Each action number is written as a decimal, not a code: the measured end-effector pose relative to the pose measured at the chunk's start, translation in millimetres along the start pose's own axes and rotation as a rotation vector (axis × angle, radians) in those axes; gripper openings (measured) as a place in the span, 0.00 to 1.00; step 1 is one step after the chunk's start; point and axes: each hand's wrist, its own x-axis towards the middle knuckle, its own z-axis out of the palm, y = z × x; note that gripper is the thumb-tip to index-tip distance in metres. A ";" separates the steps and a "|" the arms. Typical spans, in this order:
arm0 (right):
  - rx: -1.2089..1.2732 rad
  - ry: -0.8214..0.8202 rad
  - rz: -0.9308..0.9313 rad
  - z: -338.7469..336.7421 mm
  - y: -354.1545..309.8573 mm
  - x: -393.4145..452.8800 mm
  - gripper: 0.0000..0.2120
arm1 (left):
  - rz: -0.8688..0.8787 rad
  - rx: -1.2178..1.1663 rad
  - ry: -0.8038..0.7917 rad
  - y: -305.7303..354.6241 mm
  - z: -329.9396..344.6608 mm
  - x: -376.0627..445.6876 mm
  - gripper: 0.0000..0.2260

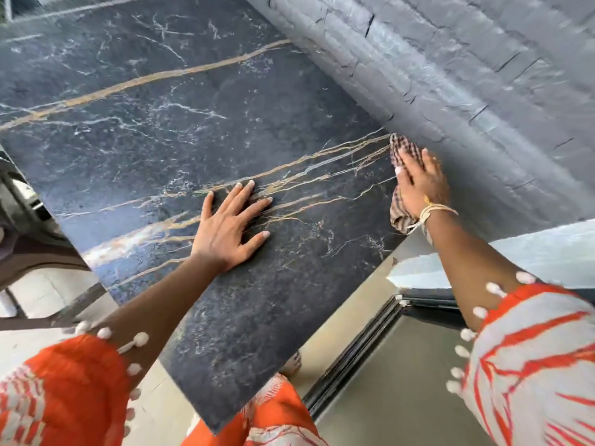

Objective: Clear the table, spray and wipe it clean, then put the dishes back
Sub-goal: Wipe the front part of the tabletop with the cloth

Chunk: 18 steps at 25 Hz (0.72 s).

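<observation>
The right hand (418, 181) presses a checked cloth (404, 156) flat, fingers straight, at the dark surface (225, 123) edge beside the grey wall (467, 75); the left hand (230, 225) braces, spread; best keep even pressure and overlap strokes.

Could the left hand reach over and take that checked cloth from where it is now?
Probably yes. The left hand lies flat on the table, with only bare marble between it and the cloth. But the right hand presses on the cloth and would have to lift first.
</observation>
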 end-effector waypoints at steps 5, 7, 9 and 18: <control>0.005 0.093 0.230 9.3 -11.2 -20.0 0.23 | -0.010 0.018 0.004 4.2 -0.2 -0.1 0.28; 0.076 0.100 0.353 11.7 -26.2 -37.4 0.24 | -0.007 0.017 0.006 5.9 -2.3 1.7 0.28; 0.090 0.088 0.421 19.0 -47.8 -61.9 0.26 | -0.001 0.009 -0.005 6.4 -5.0 3.2 0.28; -0.027 0.004 0.202 74.6 -188.0 -217.5 0.29 | -0.036 -0.185 0.049 -55.9 -16.8 -72.1 0.25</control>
